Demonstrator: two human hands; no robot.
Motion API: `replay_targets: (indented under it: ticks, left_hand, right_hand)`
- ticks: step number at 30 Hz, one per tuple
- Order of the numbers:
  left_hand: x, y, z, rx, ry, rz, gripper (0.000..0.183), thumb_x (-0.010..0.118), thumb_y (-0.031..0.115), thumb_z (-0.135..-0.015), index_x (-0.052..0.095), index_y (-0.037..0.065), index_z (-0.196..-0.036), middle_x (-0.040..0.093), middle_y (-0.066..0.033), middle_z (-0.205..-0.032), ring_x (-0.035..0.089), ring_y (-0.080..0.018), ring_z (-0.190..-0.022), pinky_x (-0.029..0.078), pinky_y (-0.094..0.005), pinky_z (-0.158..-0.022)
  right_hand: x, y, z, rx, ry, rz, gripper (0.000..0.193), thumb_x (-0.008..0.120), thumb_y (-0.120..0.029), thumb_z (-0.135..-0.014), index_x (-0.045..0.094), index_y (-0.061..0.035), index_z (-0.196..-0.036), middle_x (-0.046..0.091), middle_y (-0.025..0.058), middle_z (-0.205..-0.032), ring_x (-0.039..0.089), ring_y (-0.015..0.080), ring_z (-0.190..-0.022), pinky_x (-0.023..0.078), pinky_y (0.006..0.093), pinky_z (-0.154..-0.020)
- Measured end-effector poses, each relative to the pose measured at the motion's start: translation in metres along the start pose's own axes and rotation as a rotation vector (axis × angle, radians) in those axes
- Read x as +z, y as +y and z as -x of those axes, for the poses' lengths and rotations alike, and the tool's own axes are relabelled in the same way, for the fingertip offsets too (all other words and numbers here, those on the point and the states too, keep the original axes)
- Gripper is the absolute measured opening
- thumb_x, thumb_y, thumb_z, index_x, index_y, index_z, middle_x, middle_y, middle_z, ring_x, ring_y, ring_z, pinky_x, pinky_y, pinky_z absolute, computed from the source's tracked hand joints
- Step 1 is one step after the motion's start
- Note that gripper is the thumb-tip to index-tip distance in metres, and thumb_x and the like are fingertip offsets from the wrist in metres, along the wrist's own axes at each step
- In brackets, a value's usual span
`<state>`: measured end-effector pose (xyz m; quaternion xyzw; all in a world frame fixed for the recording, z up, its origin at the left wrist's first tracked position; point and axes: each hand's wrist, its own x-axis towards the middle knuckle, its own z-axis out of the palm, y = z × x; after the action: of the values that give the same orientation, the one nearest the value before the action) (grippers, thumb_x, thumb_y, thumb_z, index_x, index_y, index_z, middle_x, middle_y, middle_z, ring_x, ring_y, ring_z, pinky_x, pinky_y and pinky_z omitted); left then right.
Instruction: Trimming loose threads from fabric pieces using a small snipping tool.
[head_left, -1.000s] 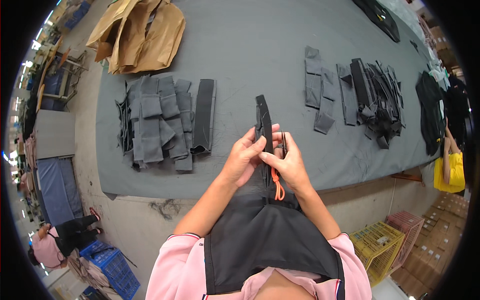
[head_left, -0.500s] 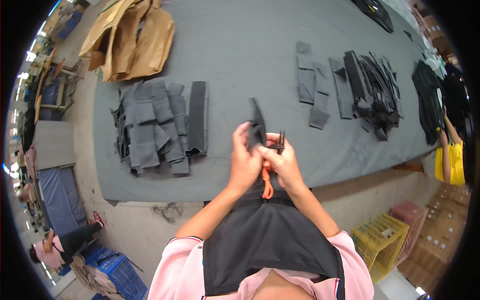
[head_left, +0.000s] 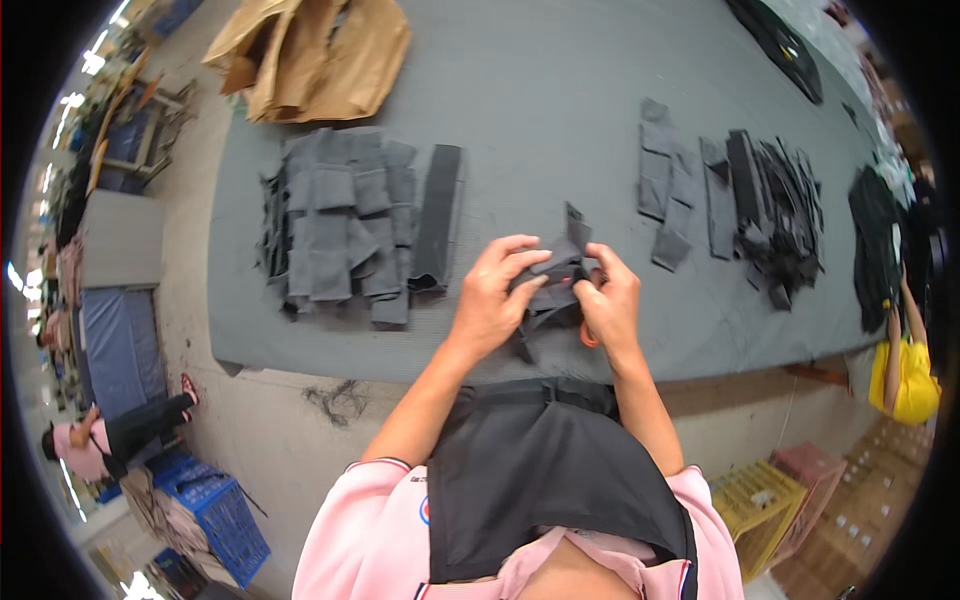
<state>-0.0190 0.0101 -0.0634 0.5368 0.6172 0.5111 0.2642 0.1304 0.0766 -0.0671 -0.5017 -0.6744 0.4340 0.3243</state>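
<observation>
Above the table's near edge, both my hands work on a dark grey fabric strip [head_left: 553,302], bunched and folded between them. My left hand [head_left: 487,300] pinches its left side with curled fingers. On the other side my right hand [head_left: 614,300] is closed on the strip, thumb pressing inward. An orange loop [head_left: 590,337] hangs under the right palm, from a small tool mostly hidden in that hand. To the left lies a pile of grey fabric pieces [head_left: 335,230], with a single dark strip [head_left: 437,215] beside it.
Across the grey table [head_left: 540,110], more strips [head_left: 665,185] and a tangled heap [head_left: 772,215] lie to the right. A brown paper bag [head_left: 345,75] stands at the far left. A person in yellow [head_left: 905,380] handles black garments [head_left: 875,250]. Crates [head_left: 755,500] stand on the floor.
My hands have moved apart, the right one to the right, and the strip is now spread and folded between them. The dark blades that stuck up by my right hand no longer show.
</observation>
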Motion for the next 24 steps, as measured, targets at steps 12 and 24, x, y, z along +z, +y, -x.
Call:
replay_targets:
  ticks: [12,24]
  left_hand:
    - [0.006,0.022,0.001,-0.662,-0.041,0.587,0.046,0.045,0.042,-0.097,0.061,0.002,-0.081,0.056,0.0029,-0.071,0.047,-0.0045,-0.067,0.039,-0.0207,-0.061]
    - [-0.002,0.013,0.002,-0.527,-0.118,0.377,0.052,0.039,0.043,-0.098,0.063,0.001,-0.081,0.055,0.0030,-0.070,0.047,-0.0045,-0.066,0.039,-0.0197,-0.060]
  right_hand:
    - [-0.026,-0.011,0.028,0.489,-0.512,-0.815,0.030,0.054,-0.002,-0.078,0.052,-0.0009,-0.107,0.050,-0.0014,-0.071,0.043,0.0037,-0.056,0.037,0.0196,-0.049]
    - [-0.039,-0.054,0.035,-0.253,-0.245,0.290,0.036,0.066,-0.003,-0.076,0.054,-0.0070,-0.110,0.051,0.0081,-0.095,0.058,0.0233,-0.071,0.047,0.0343,-0.059]
